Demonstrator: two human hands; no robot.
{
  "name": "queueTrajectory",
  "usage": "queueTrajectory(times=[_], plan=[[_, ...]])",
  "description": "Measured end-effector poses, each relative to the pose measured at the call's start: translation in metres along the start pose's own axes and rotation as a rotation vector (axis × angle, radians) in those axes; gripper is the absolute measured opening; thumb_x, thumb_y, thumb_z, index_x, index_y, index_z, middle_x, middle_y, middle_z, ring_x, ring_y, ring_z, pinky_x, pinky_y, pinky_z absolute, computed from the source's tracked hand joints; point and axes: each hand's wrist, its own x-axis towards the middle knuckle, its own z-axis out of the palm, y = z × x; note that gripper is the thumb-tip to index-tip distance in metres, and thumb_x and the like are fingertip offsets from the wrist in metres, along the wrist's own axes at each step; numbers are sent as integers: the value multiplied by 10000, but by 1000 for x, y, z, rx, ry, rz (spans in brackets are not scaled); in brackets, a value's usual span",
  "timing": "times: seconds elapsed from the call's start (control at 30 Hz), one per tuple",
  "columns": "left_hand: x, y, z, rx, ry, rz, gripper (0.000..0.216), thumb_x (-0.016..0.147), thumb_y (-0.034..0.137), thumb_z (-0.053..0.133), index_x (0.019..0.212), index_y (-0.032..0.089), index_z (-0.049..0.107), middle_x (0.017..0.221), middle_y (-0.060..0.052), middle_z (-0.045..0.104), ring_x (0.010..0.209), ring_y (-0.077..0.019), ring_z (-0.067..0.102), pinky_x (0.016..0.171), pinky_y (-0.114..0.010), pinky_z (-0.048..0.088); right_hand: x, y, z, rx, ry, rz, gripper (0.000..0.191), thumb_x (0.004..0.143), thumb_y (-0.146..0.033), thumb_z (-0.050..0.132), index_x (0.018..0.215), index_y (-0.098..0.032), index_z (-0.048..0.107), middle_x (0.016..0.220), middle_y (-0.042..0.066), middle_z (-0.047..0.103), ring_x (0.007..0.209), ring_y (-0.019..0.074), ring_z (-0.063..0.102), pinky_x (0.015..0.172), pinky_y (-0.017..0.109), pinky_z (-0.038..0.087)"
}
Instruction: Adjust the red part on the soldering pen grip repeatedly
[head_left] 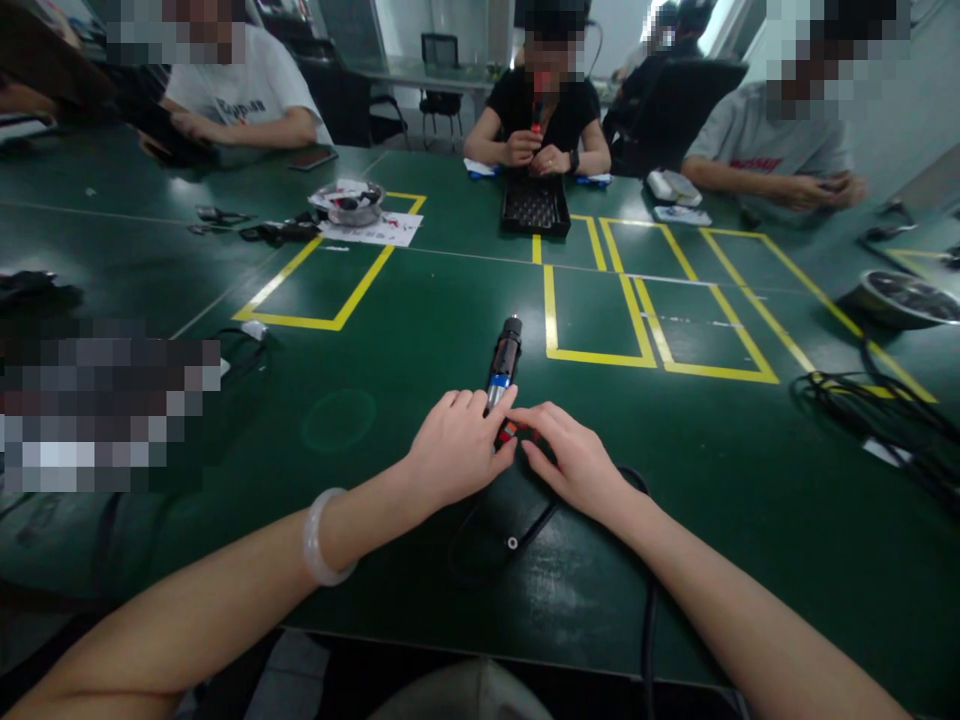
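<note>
A corded electric screwdriver [506, 352], black with a blue ring and a silver band, lies on the green table with its thin tip pointing away from me. My left hand [459, 445] is closed over its rear part from the left, index finger along the silver band. From the right, my right hand [574, 460] curls thumb and fingers around the red-marked rear end. My fingers partly hide that end. A black cable [649, 610] runs under my right forearm to the table's front edge. Close by lies a small pale ring-shaped piece [512, 543].
Yellow tape rectangles [600, 357] mark the table. Across it a person works above a black tray [535, 205]; others sit left and right. A clear bowl [349, 203] stands on paper at the back left. Coiled black cables [855, 400] and a round metal dish [907, 298] are at right.
</note>
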Motion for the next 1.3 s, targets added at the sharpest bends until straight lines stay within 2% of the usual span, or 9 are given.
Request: queueTrajectory(times=[0.1, 0.23, 0.47, 0.6, 0.73, 0.83, 1.1, 1.3], plan=[[-2, 2, 1, -38, 2, 31, 634, 945, 452, 386, 1480, 110, 398, 1018, -140, 613, 937, -285, 553, 839, -412, 400, 0, 1, -3, 44, -40, -5, 373, 930, -132, 465, 1273, -267, 521, 1134, 82, 603, 1066, 228, 586, 884, 366, 512], [-3, 0, 0, -58, -11, 38, 669, 939, 468, 406, 1480, 75, 385, 1007, -134, 600, 946, -281, 541, 874, -413, 395, 1, 3, -6, 99, -77, 3, 242, 941, -173, 500, 1166, -228, 569, 1080, 76, 609, 982, 203, 604, 833, 324, 508], [-6, -7, 1, -78, -27, 75, 734, 925, 616, 395, 1502, 163, 364, 1028, -113, 575, 964, -269, 536, 921, -410, 380, 3, 8, -3, 233, -73, 102, 50, 932, -211, 548, 930, -175, 583, 849, 22, 576, 716, 136, 541, 647, 257, 433], [-7, -10, 2, -87, -31, 84, 732, 916, 651, 388, 1509, 222, 356, 1021, -100, 563, 957, -258, 536, 925, -404, 376, 2, 12, 0, 487, -99, 255, 130, 940, -288, 531, 884, -173, 550, 760, -5, 567, 626, 105, 519, 556, 225, 415], [-7, -9, 2, -90, -31, 80, 738, 908, 653, 409, 1503, 218, 367, 1022, -101, 559, 961, -260, 529, 935, -408, 371, 4, 13, 0, 738, -170, 419, 245, 926, -414, 526, 853, -182, 499, 685, -31, 540, 499, 80, 481, 408, 190, 377], [-7, -9, 3, -97, -32, 81, 736, 911, 650, 402, 1504, 216, 365, 1021, -100, 557, 956, -260, 526, 935, -411, 372, 5, 13, 0, 882, -184, 482, 319, 891, -486, 559, 836, -181, 486, 691, -21, 579, 476, 79, 505, 357, 177, 376], [-6, -10, 4, -101, -37, 82, 734, 914, 654, 386, 1505, 221, 358, 1017, -100, 555, 957, -262, 526, 915, -410, 380, 4, 17, 3, 1074, -213, 518, 356, 851, -495, 640, 872, -173, 491, 685, -8, 635, 505, 91, 585, 354, 152, 431], [-6, -10, 4, -105, -41, 79, 738, 920, 665, 354, 1509, 219, 352, 1022, -97, 556, 967, -258, 531, 940, -417, 376, 5, 15, -2, 1091, -225, 464, 307, 821, -389, 711, 897, -178, 502, 653, -52, 563, 513, 73, 543, 387, 147, 468]])
